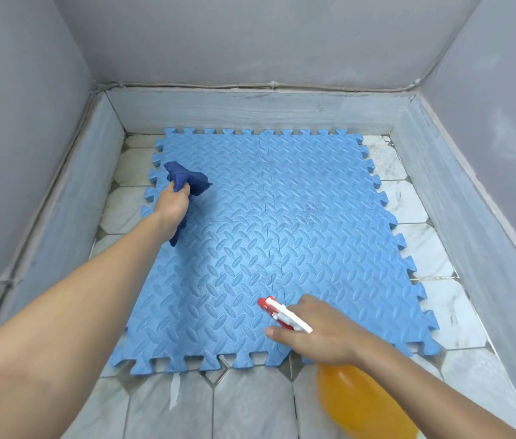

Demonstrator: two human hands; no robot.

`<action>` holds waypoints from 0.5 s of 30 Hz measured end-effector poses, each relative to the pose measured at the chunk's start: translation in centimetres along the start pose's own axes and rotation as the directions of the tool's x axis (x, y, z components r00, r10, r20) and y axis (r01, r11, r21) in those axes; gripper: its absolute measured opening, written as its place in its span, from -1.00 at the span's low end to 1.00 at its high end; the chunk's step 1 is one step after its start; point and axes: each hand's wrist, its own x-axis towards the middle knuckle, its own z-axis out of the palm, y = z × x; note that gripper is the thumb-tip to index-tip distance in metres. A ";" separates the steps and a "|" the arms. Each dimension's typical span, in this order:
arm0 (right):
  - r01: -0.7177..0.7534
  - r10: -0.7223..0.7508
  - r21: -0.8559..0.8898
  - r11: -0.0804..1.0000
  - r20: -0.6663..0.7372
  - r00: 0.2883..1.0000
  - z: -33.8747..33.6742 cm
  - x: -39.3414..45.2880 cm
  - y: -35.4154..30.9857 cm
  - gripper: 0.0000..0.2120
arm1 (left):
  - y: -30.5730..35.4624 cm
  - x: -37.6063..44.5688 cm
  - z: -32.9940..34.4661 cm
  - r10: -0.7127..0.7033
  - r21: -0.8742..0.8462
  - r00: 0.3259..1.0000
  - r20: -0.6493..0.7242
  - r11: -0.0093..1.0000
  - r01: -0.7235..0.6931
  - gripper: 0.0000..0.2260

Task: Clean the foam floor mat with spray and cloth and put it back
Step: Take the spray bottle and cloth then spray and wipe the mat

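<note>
blue foam mat [282, 232] flat on tiled floor [250, 403] | left hand [171, 205] clenched round dark blue cloth [187, 179], near mat's far-left edge | right hand [320, 334] gripping orange spray bottle [358, 403], nozzle above mat's near edge

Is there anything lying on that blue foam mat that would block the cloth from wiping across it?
Nothing visible does. The light blue foam floor mat lies bare ahead of the dark blue cloth gripped by the left hand.

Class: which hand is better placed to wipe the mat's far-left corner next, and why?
Left. The left hand already grips the cloth over that corner of the mat; the right hand holds the spray bottle.
</note>
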 end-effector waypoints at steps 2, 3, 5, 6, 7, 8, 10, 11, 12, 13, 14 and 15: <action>0.027 -0.026 -0.043 0.999 0.009 1.000 1.4 0.0 -1.6 -0.50 | 0.1 -0.1 -1.2 0.028 -0.052 1.000 -0.003 0.998 -0.028 -0.63; 0.031 -0.031 -0.055 0.998 0.000 1.000 1.9 -0.1 -2.2 -0.48 | 0.1 -0.3 -1.8 0.053 -0.082 0.999 0.000 0.995 -0.052 -0.64; 0.069 -0.066 -0.069 0.995 0.041 0.997 2.3 -0.3 -3.1 -0.48 | 0.1 -0.7 -2.7 0.078 -0.112 0.997 -0.003 0.991 -0.078 -0.66; 0.096 -0.090 -0.073 0.993 0.077 0.993 2.3 -0.4 -3.4 -0.47 | 0.1 -0.8 -3.2 0.077 -0.117 0.997 -0.013 0.990 -0.078 -0.66; 0.110 -0.100 -0.079 0.991 0.114 0.988 2.4 -0.4 -3.4 -0.47 | 0.1 -0.8 -3.5 0.075 -0.121 0.997 -0.023 0.990 -0.077 -0.66; 0.118 -0.106 -0.082 0.990 0.135 0.985 2.3 -0.4 -3.3 -0.49 | 0.0 -0.8 -3.7 0.069 -0.127 0.997 -0.033 0.989 -0.073 -0.66; 0.117 -0.104 -0.078 0.990 0.153 0.983 2.2 -0.7 -2.7 -0.50 | 0.0 -0.7 -3.9 0.071 -0.127 0.996 -0.049 0.989 -0.077 -0.67; 0.097 -0.086 -0.070 0.993 0.143 0.986 2.1 -0.9 -2.3 -0.49 | 0.2 -0.8 -3.8 0.075 -0.118 0.996 -0.052 0.990 -0.081 -0.67; 0.050 -0.044 -0.049 0.998 0.121 0.992 1.9 -1.3 -1.7 -0.50 | 0.4 -0.9 -3.6 0.079 -0.113 0.995 -0.055 0.990 -0.084 -0.66; -0.015 0.017 -0.020 1.000 0.087 0.996 1.7 -1.7 -0.8 -0.52 | 0.6 -0.8 -3.3 0.091 -0.108 0.994 -0.057 0.989 -0.097 -0.67; -0.089 0.088 0.008 0.996 0.058 0.994 1.4 -2.2 0.0 -0.53 | 0.9 -0.9 -3.0 0.096 -0.103 0.994 -0.058 0.989 -0.102 -0.66; -0.147 0.146 0.025 0.989 0.040 0.989 1.1 -2.9 0.9 -0.54 | 1.2 -1.0 -2.6 0.107 -0.099 0.992 -0.061 0.989 -0.113 -0.66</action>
